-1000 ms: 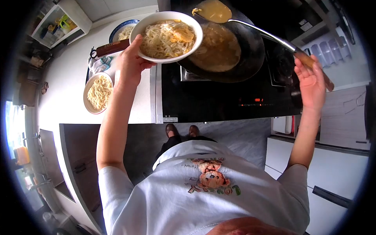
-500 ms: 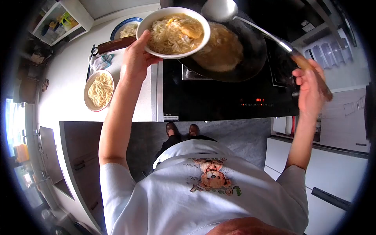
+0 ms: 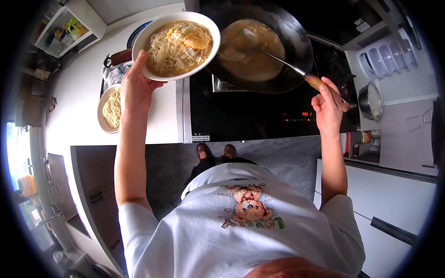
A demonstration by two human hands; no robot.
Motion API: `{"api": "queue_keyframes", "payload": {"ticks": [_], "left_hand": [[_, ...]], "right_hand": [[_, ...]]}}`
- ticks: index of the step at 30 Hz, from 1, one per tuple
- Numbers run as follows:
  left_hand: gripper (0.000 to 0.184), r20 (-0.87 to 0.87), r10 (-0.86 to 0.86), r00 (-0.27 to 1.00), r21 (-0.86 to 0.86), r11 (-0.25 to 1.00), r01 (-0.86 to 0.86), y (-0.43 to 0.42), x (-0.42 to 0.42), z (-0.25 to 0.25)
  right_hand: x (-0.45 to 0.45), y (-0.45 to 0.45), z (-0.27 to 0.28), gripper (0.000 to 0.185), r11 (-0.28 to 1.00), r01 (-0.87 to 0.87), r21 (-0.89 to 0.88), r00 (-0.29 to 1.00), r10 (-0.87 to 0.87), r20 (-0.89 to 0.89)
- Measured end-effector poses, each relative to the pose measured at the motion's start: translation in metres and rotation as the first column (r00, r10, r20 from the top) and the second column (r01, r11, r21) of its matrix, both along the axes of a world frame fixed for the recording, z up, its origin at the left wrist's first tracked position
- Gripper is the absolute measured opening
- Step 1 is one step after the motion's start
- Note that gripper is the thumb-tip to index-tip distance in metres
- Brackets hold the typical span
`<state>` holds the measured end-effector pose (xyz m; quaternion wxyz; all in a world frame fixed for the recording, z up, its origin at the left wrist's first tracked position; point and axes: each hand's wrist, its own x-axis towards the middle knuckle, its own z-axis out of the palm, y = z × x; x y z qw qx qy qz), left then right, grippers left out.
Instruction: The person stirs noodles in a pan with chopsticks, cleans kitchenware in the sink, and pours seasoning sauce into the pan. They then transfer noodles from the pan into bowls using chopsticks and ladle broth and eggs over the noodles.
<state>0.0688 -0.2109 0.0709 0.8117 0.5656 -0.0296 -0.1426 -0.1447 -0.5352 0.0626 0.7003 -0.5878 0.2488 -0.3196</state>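
My left hand [image 3: 137,88] grips the rim of a white bowl [image 3: 214,32] filled with noodles, broth and egg. The bowl is held up beside the wok's left edge and hides part of the wok's wooden handle [image 3: 121,57]. In my right hand [image 3: 328,107] is the wooden handle of a metal ladle [image 3: 291,65]. The ladle's head dips into the brown soup [image 3: 252,67] inside the dark wok [image 3: 294,44] on the stove.
A second bowl of plain noodles [image 3: 111,110] stands on the white counter [image 3: 160,111], partly behind my left forearm. A blue-rimmed plate [image 3: 137,31] is mostly covered by the held bowl. To the right sit a metal pot [image 3: 371,102] and a white rack [image 3: 384,60]. The black cooktop [image 3: 241,116] shows red lights.
My left hand has moved the bowl left, away from above the wok. My right hand has come left, and the ladle has gone from above the wok's far edge down into the soup.
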Motion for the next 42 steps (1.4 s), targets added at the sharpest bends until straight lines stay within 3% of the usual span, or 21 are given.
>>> {"api": "queue_keyframes", "payload": {"ticks": [5,10,16,21,24,30,32,37,42], "left_hand": [[0.045,-0.017,0.02,1.0,0.045,0.999,-0.019,-0.003,-0.006,0.005],[0.046,-0.001,-0.069,0.998,0.037,0.997,0.069,-0.007,-0.002,-0.004],[0.045,-0.047,-0.121,0.992,0.017,0.992,0.122,-0.024,0.002,-0.008],[0.046,-0.047,-0.173,0.984,0.067,0.982,0.176,-0.037,0.003,-0.008],[0.047,-0.034,-0.164,0.986,0.051,0.985,0.166,-0.043,0.001,-0.006],[0.048,-0.027,-0.151,0.988,0.014,0.988,0.151,-0.038,-0.001,-0.009],[0.048,-0.016,-0.151,0.988,0.02,0.988,0.151,-0.03,-0.001,-0.009],[0.047,-0.004,-0.071,0.997,-0.032,0.997,0.071,-0.014,-0.01,0.002],[0.042,-0.026,-0.018,1.0,-0.047,0.999,0.017,0.006,-0.008,0.002]], "right_hand": [[-0.006,-0.013,0.001,0.024,0.99,-0.033,0.14,0.998,0.025,0.059],[-0.014,-0.024,0.032,0.027,0.997,-0.021,0.068,0.994,0.014,0.105],[-0.02,-0.033,0.097,0.034,0.988,-0.125,-0.086,0.986,0.134,0.096],[-0.017,-0.018,0.125,0.026,0.958,-0.204,-0.203,0.963,0.234,0.135],[-0.021,-0.008,0.127,0.026,0.919,-0.123,-0.375,0.985,0.158,0.064],[-0.022,0.0,0.11,0.028,0.911,-0.044,-0.41,0.991,0.092,0.097],[-0.013,0.005,0.093,0.03,0.933,0.003,-0.36,0.996,0.031,0.086],[-0.001,0.0,0.031,0.025,0.98,-0.056,-0.192,0.998,0.063,0.03],[0.002,0.001,0.008,0.025,0.992,-0.052,-0.116,0.999,0.051,-0.004]]}}
